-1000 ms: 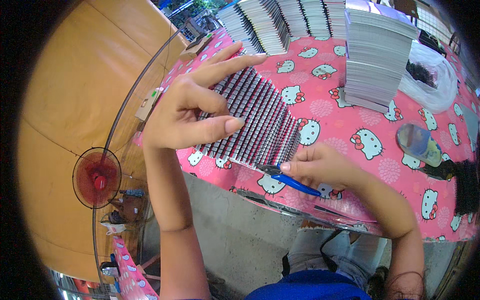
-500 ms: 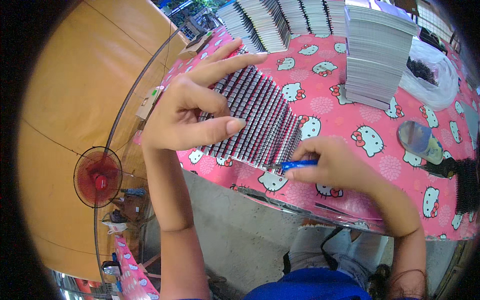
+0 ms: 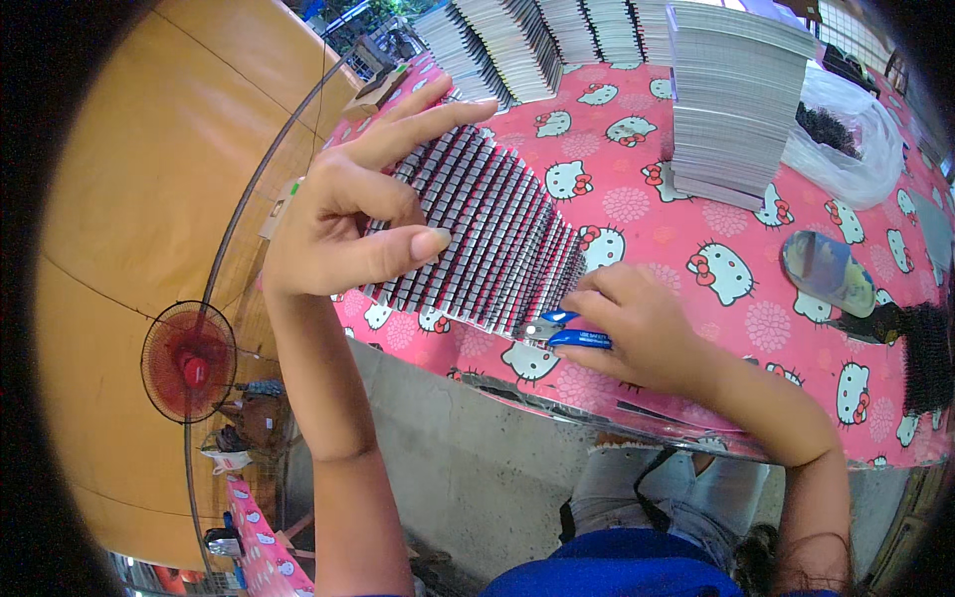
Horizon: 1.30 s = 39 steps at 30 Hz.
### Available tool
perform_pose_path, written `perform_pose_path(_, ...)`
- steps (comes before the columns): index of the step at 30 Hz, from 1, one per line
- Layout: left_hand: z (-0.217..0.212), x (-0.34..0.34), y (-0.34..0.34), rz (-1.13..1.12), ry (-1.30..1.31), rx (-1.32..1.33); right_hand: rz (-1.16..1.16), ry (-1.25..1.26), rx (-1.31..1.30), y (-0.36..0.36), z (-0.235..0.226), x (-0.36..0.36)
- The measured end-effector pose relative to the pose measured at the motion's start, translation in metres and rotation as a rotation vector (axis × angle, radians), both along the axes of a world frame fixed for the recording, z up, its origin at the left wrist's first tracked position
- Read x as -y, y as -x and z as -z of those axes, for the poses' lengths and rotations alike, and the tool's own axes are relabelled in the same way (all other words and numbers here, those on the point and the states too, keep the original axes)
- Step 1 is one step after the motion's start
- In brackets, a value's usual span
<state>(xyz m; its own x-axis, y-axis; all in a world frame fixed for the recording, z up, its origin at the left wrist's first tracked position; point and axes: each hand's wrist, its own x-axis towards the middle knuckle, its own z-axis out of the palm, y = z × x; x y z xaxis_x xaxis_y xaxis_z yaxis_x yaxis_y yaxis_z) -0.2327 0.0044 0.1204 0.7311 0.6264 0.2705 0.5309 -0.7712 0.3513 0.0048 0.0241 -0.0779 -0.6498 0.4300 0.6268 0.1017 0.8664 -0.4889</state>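
A stack of black wire-bound booklets (image 3: 482, 224) lies on the pink table, its rows of binding loops facing up. My left hand (image 3: 353, 214) is over the left side of the stack, index finger bent, thumb pointing right and the other fingers stretched toward the far edge. Nothing shows between its fingers; whether it touches the booklets I cannot tell. My right hand (image 3: 637, 328) grips small blue-handled cutting pliers (image 3: 580, 339). Their handles are spread, and the metal jaws are at the stack's near right corner, by the ends of the binding loops.
Tall paper stacks (image 3: 736, 104) and more bound booklets (image 3: 497, 45) stand at the back. To the right are a clear plastic bag (image 3: 865, 149) with black coils, a clear oval container (image 3: 828, 274) and black binding wire (image 3: 925, 358). A fan (image 3: 189, 360) stands left beyond the table.
The pliers' handles have spread apart, and the jaws now show at the stack's corner. My left hand keeps its pose; the whole view has shifted slightly.
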Motion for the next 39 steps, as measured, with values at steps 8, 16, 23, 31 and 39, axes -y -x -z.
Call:
perform_pose_path(8,-0.003,-0.002,0.001,-0.017,-0.020,-0.138,-0.268,0.686,0.079,0.004,-0.003,-0.026)
perform_pose_path(16,-0.002,-0.003,0.004,0.003,-0.041,-0.153,-0.242,0.767,0.230,-0.003,-0.001,-0.014)
perform_pose_path(23,0.003,-0.001,0.005,-0.020,-0.055,-0.053,0.070,-0.158,0.026,-0.007,0.009,0.003)
perform_pose_path(31,-0.002,-0.003,0.000,-0.030,-0.063,-0.117,-0.018,-0.112,0.084,0.001,0.018,0.001)
perform_pose_path(39,0.001,0.000,0.004,-0.041,-0.063,-0.072,0.132,-0.351,-0.059,0.003,0.012,0.000)
